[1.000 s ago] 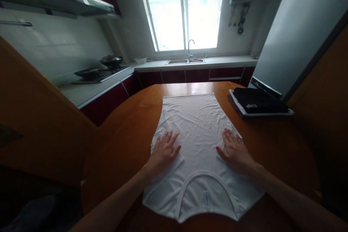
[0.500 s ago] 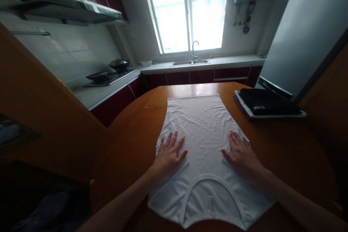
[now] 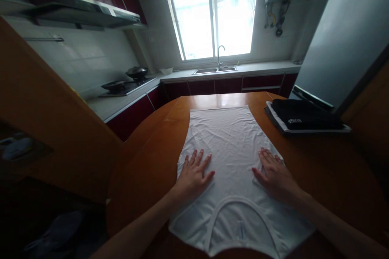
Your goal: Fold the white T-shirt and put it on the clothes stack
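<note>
A white T-shirt (image 3: 226,137) lies spread on the wooden table (image 3: 146,166), its round neckline towards me and its hem at the far side. My left hand (image 3: 194,174) rests flat on the shirt's left part, fingers spread and pointing away. On the right part my right hand (image 3: 275,174) lies flat too, its thumb apart from the other fingers. Both hands press on the cloth without gripping it. Small creases run across the middle of the shirt. A small label shows inside the collar.
A stack of folded dark and white clothes (image 3: 306,117) lies at the table's right. Beyond the table are a counter with a sink (image 3: 215,70), and a stove (image 3: 130,87) with pans at left. A fridge (image 3: 337,44) stands at right.
The whole view has shifted slightly, so everything appears a little further right. Both hands stay flat at about the same places on the shirt.
</note>
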{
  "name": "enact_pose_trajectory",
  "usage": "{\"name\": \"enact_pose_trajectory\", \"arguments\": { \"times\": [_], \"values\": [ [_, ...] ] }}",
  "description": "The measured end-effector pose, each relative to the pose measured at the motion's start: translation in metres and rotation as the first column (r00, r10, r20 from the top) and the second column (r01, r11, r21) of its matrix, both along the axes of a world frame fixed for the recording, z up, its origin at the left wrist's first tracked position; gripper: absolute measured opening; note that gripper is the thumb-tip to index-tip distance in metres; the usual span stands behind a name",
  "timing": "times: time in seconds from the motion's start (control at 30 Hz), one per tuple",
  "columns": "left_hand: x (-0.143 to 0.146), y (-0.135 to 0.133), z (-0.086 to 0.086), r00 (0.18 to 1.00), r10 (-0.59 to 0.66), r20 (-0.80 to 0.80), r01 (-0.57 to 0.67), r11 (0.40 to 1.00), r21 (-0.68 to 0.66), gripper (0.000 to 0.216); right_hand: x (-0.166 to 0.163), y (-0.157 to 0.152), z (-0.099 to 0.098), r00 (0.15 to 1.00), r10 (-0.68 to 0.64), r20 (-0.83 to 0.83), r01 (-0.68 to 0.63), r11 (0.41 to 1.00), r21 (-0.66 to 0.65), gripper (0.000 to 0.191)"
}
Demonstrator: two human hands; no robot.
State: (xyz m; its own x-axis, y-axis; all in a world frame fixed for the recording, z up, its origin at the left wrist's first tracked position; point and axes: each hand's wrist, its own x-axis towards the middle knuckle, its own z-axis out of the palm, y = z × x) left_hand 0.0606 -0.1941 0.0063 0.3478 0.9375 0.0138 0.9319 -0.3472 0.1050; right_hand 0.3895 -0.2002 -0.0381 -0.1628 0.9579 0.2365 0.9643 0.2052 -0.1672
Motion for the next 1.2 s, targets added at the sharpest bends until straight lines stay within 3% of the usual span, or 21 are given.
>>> {"name": "enact_pose_trajectory", "arguments": {
  "times": [0.27, 0.5, 0.77, 1.2],
  "values": [
    [0.001, 0.000, 0.002, 0.998, -0.039, 0.046, 0.038, 0.999, 0.027, 0.065, 0.000, 0.004, 0.004, 0.999, 0.032, -0.042, -0.028, 0.995, 0.096, 0.073],
    [0.001, 0.001, -0.002, 0.997, -0.069, 0.030, 0.068, 0.997, 0.034, 0.066, -0.003, -0.001, 0.003, 0.999, 0.028, -0.028, -0.027, 0.999, 0.042, 0.073],
    [0.003, 0.000, 0.000, 0.998, -0.066, 0.008, 0.066, 0.997, 0.040, 0.066, -0.004, 0.001, 0.008, 0.999, 0.005, -0.042, -0.002, 0.997, 0.080, 0.072],
    [0.004, 0.001, -0.002, 0.989, -0.148, -0.002, 0.148, 0.989, 0.027, 0.066, -0.007, 0.000, 0.012, 1.000, -0.014, 0.022, 0.016, 0.997, -0.077, 0.072]
  ]
}}
